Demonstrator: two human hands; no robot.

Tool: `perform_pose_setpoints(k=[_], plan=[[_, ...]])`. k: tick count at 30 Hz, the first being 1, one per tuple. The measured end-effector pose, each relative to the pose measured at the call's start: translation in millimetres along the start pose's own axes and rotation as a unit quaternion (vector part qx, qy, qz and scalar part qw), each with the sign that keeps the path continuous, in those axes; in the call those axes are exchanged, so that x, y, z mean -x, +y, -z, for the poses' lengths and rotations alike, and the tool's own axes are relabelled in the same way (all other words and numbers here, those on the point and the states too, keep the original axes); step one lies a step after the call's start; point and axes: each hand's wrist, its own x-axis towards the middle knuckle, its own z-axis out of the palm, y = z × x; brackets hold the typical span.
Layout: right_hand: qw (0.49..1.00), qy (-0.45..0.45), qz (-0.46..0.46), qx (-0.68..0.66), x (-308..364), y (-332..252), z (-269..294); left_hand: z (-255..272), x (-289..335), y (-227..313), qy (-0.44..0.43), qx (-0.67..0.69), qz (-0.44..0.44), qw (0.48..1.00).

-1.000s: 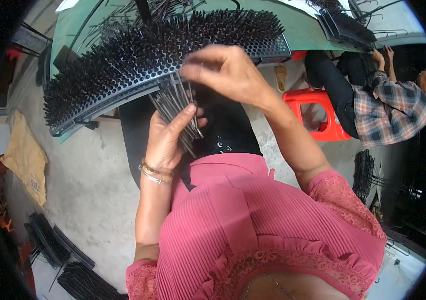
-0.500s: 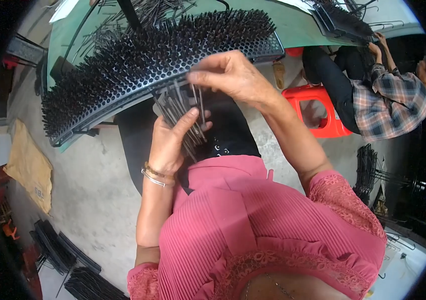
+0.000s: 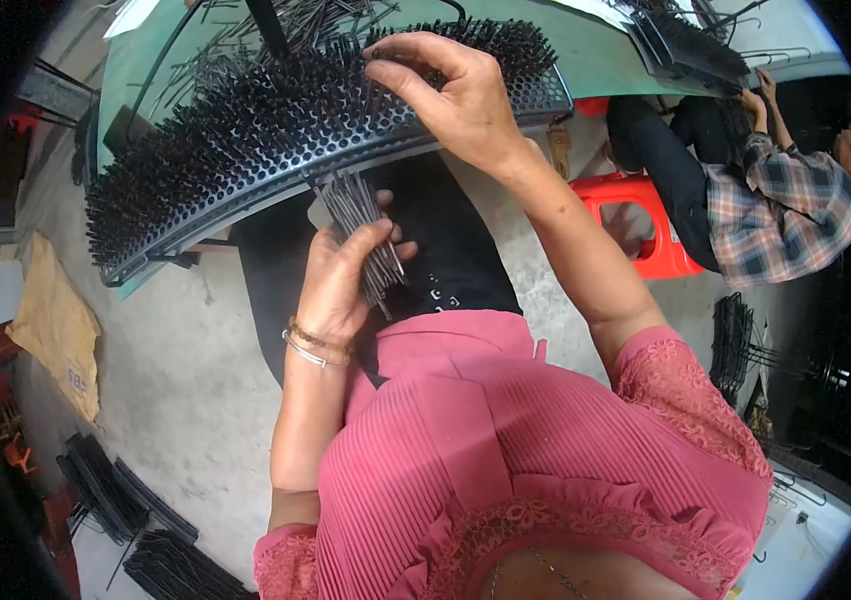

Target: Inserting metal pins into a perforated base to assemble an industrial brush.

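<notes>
My left hand (image 3: 344,268) is closed around a bundle of thin dark metal rods (image 3: 356,212), held above my lap just below the rack's near edge. A long curved perforated metal rack (image 3: 276,168) stretches across in front of me, its holes mostly filled with upright black-tipped rods (image 3: 216,130). Over the rack's right half, my right hand (image 3: 456,95) pinches with thumb and forefinger among the standing rods. A thin dark rod seems to hang from those fingertips, though it blends into the rods behind.
Loose rods (image 3: 331,18) lie heaped on the green table (image 3: 171,35) behind the rack. To the right, a person in a plaid shirt (image 3: 786,205) works at another rack (image 3: 686,50), near a red stool (image 3: 661,225). Black bundled parts (image 3: 181,565) and brown paper (image 3: 56,325) lie at left.
My right hand has moved from the bundle, up and away from me, to over the rack. The left hand stays nearly in place with its rods.
</notes>
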Motion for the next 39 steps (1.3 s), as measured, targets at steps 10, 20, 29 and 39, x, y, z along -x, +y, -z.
perform_pose_setpoints(k=[10,20,29,39], plan=[[0.996,-0.03,0.072,0.036,0.4,-0.5,-4.6,-2.3,6.5,3.0,-0.004,-0.021,0.002,1.0],[0.978,0.001,0.161,0.134,11.6,5.5,-16.5,1.9,4.5,1.7,-0.005,-0.007,0.01,1.0],[0.961,-0.019,0.225,0.163,6.8,5.4,-15.1,1.1,5.2,0.1,-0.008,0.001,0.007,1.0],[0.95,-0.026,0.234,0.205,2.5,-1.5,-15.4,2.2,5.6,0.1,-0.014,0.035,0.005,0.999]])
